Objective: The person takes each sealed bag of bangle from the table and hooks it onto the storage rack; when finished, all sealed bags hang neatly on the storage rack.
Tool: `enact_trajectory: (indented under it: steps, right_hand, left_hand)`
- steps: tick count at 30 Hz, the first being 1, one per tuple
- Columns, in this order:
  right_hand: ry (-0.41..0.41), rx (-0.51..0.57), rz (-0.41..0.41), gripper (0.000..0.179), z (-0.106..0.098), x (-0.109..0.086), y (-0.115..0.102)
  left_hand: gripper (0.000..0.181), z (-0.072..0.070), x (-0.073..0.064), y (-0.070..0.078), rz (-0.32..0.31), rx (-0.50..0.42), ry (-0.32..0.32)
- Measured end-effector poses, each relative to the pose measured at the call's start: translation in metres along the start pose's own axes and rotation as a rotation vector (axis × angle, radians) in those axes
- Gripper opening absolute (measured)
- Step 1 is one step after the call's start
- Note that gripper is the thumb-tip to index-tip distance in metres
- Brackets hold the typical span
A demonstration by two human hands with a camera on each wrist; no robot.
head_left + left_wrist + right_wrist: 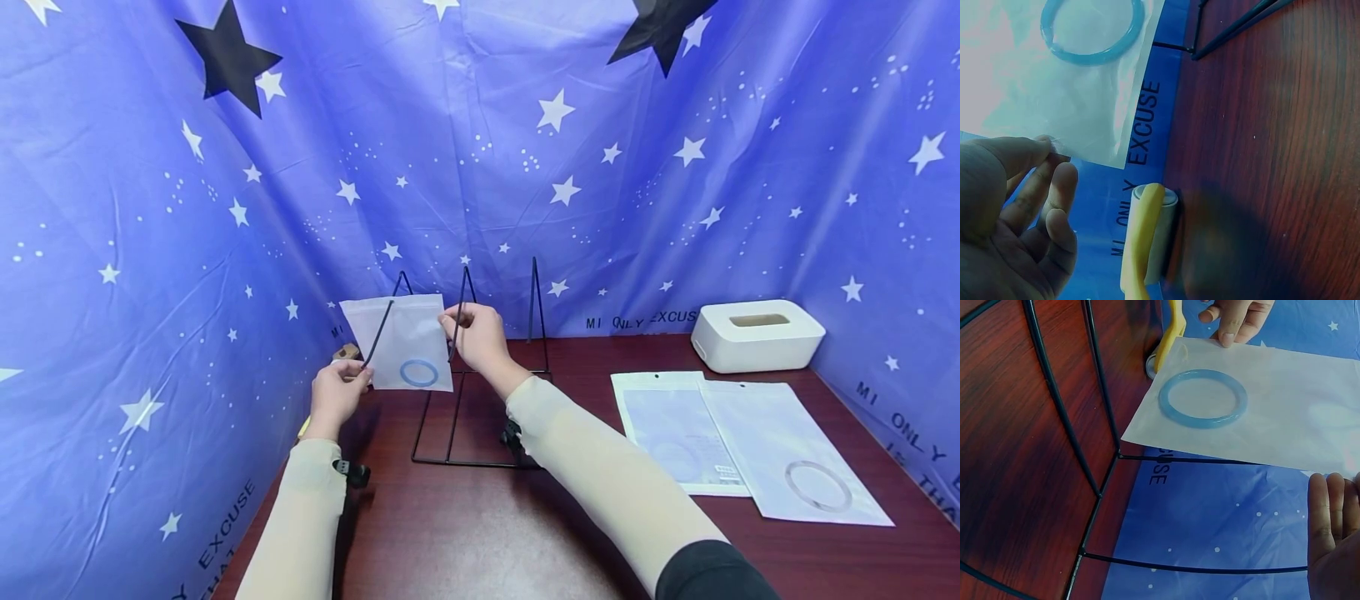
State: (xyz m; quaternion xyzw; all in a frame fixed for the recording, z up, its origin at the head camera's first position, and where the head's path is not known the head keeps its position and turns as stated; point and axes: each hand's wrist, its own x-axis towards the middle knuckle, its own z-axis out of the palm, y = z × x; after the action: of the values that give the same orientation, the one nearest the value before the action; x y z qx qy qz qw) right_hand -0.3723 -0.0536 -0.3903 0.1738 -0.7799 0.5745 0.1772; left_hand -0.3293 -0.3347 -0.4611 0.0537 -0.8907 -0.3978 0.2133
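Note:
A white zip bag (pixel 405 333) with a translucent blue bangle (pixel 418 373) inside hangs upright between the two hands. In the head view, a black wire rod (pixel 377 333) of the rack emerges at the bag's top middle and slants down across its front. My left hand (pixel 337 398) pinches the bag's lower left edge between thumb and fingers. At the upper right edge, my right hand (pixel 480 337) pinches the bag. In the right wrist view the bangle (pixel 1167 412) shows through the bag near the left hand (pixel 1241 319).
The black wire rack (pixel 448 417) stands on the dark red table (pixel 420 533). Two larger white bags (pixel 787 433) overlap at the right, below a white tissue box (pixel 757 350). A white roll with a yellow strip (pixel 1147 231) lies at the left. Starry blue cloth (pixel 480 125) surrounds the table.

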Motion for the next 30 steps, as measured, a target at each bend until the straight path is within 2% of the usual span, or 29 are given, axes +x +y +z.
enact_trajectory:
  steps: [5,15,30]
  right_hand:
    - [0.004,0.000,-0.007,0.009,-0.0003,-0.0001,0.0000]
    - [0.004,-0.031,0.010,0.010,-0.0029,-0.0017,-0.0031]
    - [-0.031,-0.050,0.012,0.012,-0.0068,-0.0039,-0.0037]
  left_hand:
    - [0.021,0.0006,0.0003,-0.0004,-0.008,0.011,-0.004]
    - [0.026,-0.0008,-0.0001,0.0004,-0.018,-0.022,-0.046]
    - [0.023,-0.0014,-0.0019,0.0016,-0.017,-0.022,-0.049]
